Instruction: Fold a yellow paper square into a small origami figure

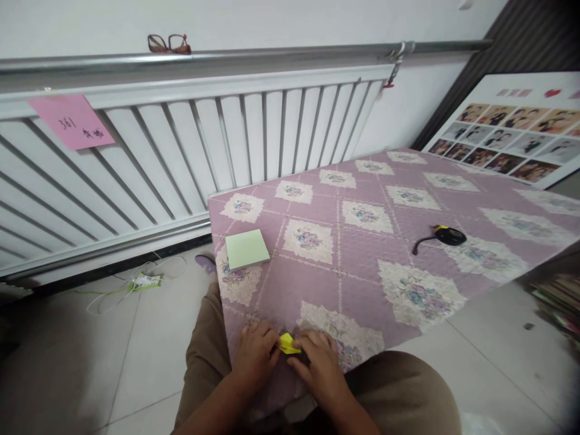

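A small piece of folded yellow paper (pixel 288 344) lies between my two hands at the near edge of the cloth-covered table. My left hand (pixel 256 350) has its fingers closed on the paper's left end. On the right end, my right hand (pixel 317 357) pinches with thumb and fingers. Parts of the paper are hidden under the fingertips. Beyond my left hand sits a pale green pad of square paper (pixel 247 249), close to the table's left edge.
The table (pixel 312 275) has a purple floral cloth. A black object with a short tail (pixel 448 235) lies at right. Behind stand a radiator (pixel 254 133) with a pink note (pixel 72 122) and a photo board (pixel 502 130). Glasses (pixel 169 44) rest on the pipe; a power strip (pixel 145 281) lies on the floor.
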Demonstrator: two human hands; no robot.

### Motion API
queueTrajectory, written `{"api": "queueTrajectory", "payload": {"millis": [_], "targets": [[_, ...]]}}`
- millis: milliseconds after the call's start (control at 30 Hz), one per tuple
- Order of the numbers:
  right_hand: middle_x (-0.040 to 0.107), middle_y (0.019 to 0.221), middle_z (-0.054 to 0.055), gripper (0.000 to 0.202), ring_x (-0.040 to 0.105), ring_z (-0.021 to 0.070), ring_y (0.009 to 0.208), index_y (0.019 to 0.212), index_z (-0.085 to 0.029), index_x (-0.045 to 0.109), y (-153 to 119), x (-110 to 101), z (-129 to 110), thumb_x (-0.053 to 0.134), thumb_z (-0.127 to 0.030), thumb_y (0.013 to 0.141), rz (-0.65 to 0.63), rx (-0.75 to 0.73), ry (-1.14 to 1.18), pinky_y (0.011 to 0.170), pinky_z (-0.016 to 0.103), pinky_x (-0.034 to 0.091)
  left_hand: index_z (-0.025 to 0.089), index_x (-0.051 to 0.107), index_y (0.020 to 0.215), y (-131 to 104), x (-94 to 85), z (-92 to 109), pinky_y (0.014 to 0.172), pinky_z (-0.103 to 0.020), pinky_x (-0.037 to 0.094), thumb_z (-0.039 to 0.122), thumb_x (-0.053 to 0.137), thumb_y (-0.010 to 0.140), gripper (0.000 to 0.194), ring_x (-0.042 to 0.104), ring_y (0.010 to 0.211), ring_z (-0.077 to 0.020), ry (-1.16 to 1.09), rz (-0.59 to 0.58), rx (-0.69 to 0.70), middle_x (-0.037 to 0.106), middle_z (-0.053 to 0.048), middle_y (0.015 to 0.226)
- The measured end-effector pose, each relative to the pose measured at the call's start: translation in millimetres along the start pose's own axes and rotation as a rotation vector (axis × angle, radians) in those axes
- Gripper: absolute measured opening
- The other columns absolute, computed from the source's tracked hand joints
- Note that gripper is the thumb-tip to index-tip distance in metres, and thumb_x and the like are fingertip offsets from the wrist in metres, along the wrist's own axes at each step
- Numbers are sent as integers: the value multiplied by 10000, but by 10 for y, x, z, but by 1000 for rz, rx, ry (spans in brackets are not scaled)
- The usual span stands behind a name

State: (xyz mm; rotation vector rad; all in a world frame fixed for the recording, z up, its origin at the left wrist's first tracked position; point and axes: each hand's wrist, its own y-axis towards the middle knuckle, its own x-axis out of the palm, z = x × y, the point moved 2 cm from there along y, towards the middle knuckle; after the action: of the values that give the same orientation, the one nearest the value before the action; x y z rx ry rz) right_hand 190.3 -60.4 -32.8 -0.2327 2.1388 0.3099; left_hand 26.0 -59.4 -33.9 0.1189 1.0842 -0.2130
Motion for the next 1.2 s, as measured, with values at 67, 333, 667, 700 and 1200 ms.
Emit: {"api": "queueTrajectory", "payload": {"millis": [67, 333, 667, 700, 1200], "targets": [[656, 939, -23, 61, 568, 186, 919, 863, -294, 636, 6, -22, 31, 619, -259, 815, -59, -28, 33, 877, 363, 329, 224, 610, 817, -17, 6, -5, 818, -333, 339, 182, 554, 824, 70, 511, 916, -194, -8, 3, 6, 606, -5, 916], [671, 913, -33, 106, 589, 170, 896, 856, -315, 663, 50, -3, 92, 583, -247, 839, -101, -26, -15, 873, 361, 342, 260, 629, 973, -3, -107, -85, 854, -354, 347, 340, 694, 744, 252, 517, 961, -215, -92, -108, 105, 615, -9, 1019], [662, 976, -4, 99, 567, 194, 952, 910, -302, 655, 38, 12, 113, 614, -282, 822, -155, -6, 2, 947, 411, 291, 235, 645, 882, 130, -113, -48, 811, -323, 350, 241, 525, 865, 121, 524, 934, -198, 3, -205, 36, 614, -8, 937], [661, 980, -4, 102, 566, 196, 955, 909, -303, 655, 36, 17, 113, 620, -280, 817, -159, -3, 4, 948, 411, 288, 231, 643, 875, 134, -100, -47, 808, -328, 350, 246, 529, 861, 116, 523, 933, -203, 13, -203, 34, 612, -12, 937], [641, 842, 2, 66, 566, 193, 859, 769, -234, 639, 264, -144, 34, 623, -175, 793, -135, 16, -13, 763, 312, 358, 191, 622, 801, 264, -210, -39, 735, -258, 386, 173, 543, 812, 82, 546, 851, -164, -200, -140, 2, 603, -16, 881]]}}
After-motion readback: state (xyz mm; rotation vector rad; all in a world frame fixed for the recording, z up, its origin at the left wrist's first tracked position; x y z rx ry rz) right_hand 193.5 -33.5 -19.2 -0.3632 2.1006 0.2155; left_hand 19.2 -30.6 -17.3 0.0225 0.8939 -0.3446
